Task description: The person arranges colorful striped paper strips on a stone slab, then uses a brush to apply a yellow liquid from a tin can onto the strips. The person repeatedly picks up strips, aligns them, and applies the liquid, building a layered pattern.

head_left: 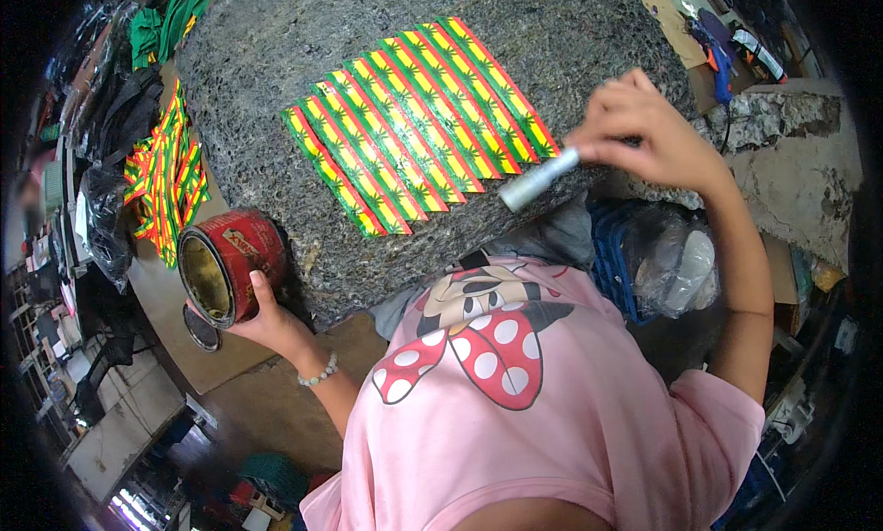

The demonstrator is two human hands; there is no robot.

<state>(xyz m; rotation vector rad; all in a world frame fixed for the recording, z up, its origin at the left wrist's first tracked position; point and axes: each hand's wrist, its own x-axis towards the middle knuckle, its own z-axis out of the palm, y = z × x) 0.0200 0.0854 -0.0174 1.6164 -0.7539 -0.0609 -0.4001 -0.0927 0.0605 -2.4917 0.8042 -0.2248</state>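
My left hand (280, 328) is wrapped round a red tin can (254, 250), tilted so its open mouth and yellowish inside show. My right hand (648, 131) pinches a pale, whitish cylindrical stick (538, 181). Slight blur hides what kind of tool it is. Its far end hovers over or rests on the near edge of a dark, rough-surfaced block (267, 62); I cannot tell which. Right by it lie several green, yellow and red strips (405, 126) with leaf prints, side by side in a slanting row, some shiny.
Left of the block lie a tangled heap of similar strips (170, 181) and green cloth (184, 20). A round lid (201, 328) sits under the can. Blue straps and a plastic-wrapped bundle (676, 264) are near my right elbow. A blue-handled tool (719, 66) lies far right.
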